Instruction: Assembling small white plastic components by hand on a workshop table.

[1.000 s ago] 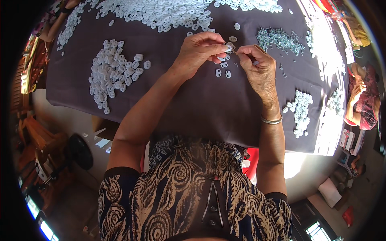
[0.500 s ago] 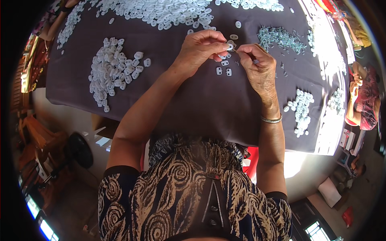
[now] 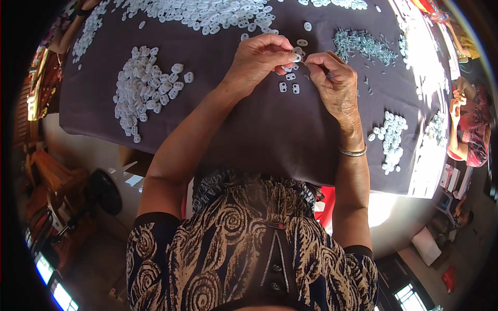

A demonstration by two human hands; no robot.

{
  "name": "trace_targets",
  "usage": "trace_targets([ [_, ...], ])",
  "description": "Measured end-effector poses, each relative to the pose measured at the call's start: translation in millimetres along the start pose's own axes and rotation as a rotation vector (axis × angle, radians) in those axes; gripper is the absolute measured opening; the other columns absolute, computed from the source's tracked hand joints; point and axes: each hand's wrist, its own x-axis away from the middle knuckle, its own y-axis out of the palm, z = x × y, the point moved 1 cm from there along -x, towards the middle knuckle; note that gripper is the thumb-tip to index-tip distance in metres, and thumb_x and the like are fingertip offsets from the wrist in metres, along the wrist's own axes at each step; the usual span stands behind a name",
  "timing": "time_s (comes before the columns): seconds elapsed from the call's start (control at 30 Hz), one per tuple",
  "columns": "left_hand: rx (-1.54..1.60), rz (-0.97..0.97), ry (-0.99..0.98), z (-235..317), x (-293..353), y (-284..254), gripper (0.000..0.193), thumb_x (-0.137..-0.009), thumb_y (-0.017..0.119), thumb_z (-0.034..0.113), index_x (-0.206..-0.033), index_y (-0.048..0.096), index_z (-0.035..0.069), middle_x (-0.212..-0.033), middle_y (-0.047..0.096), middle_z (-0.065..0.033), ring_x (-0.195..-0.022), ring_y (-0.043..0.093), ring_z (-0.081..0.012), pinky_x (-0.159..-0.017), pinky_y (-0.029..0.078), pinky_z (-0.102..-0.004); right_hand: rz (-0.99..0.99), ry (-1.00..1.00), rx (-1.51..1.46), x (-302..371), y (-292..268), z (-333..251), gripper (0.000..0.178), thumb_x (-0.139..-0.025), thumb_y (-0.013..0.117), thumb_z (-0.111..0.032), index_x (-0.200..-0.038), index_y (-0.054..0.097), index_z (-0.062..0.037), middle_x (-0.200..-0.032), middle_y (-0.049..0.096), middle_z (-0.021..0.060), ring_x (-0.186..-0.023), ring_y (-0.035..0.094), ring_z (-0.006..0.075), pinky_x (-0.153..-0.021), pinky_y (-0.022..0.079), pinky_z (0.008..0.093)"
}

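My left hand pinches a small white oval plastic piece between thumb and fingers, above the dark cloth. Close on its right, my right hand is closed in a pinch, fingertips almost meeting the piece. Something thin shows at those fingertips, too small to make out. A bracelet circles the right wrist. Just below the hands lie several loose white two-holed pieces. Beyond the right hand is a heap of tiny thin metal parts, with some scattered nearer.
A heap of white pieces lies left, a larger one along the far side, and a small pile at right. The dark tablecloth spans the table. Another person's hands are at the right edge. A black fan stands lower left.
Both hands keep their pinch and have barely shifted. The table scene has moved slightly in view.
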Motion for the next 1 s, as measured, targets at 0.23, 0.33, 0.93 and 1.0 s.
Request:
trace_targets([
  [0.23,0.016,0.003,0.046,-1.7,-1.1,1.0,0.013,-0.079,0.070,0.002,-0.090,0.065,0.005,-0.083,0.064,-0.0031,-0.072,0.062,-0.0092,-0.058,0.051,-0.0222,-0.036,0.056,-0.047,4.5,2.4,8.2,0.006,-0.082,0.057,0.004,-0.086,0.061,0.0017,-0.080,0.062,0.0029,-0.072,0.056,0.0089,-0.067,0.045,0.0218],
  [0.33,0.011,0.023,0.037,-0.9,-1.0,1.5,0.013,-0.079,0.070,0.002,-0.090,0.065,0.005,-0.083,0.064,-0.0028,-0.072,0.062,-0.0094,-0.058,0.051,-0.0221,-0.024,0.043,-0.062,5.2,-1.5,5.3,0.006,-0.082,0.057,0.004,-0.086,0.061,0.0022,-0.080,0.062,0.0029,-0.072,0.056,0.0080,-0.067,0.045,0.0214],
  [0.93,-0.186,-0.064,0.048,-0.3,-0.1,-0.2,0.013,-0.081,0.070,0.007,-0.093,0.065,0.005,-0.085,0.064,-0.0025,-0.072,0.061,-0.0073,-0.058,0.049,-0.0214,-0.080,0.028,0.498,45.6,-29.3,-1.6,0.007,-0.075,0.063,0.001,-0.082,0.062,0.0000,-0.078,0.062,0.0071,-0.064,0.060,0.0200,-0.060,0.046,0.0279],
  [1.0,-0.198,-0.080,0.044,2.8,0.5,-0.2,0.014,-0.081,0.070,0.008,-0.094,0.065,0.005,-0.084,0.064,-0.0025,-0.071,0.061,-0.0073,-0.059,0.049,-0.0216,-0.091,0.034,0.458,45.3,-33.5,-2.9,0.008,-0.076,0.063,0.001,-0.084,0.062,-0.0004,-0.078,0.062,0.0066,-0.065,0.059,0.0175,-0.061,0.045,0.0266],
])
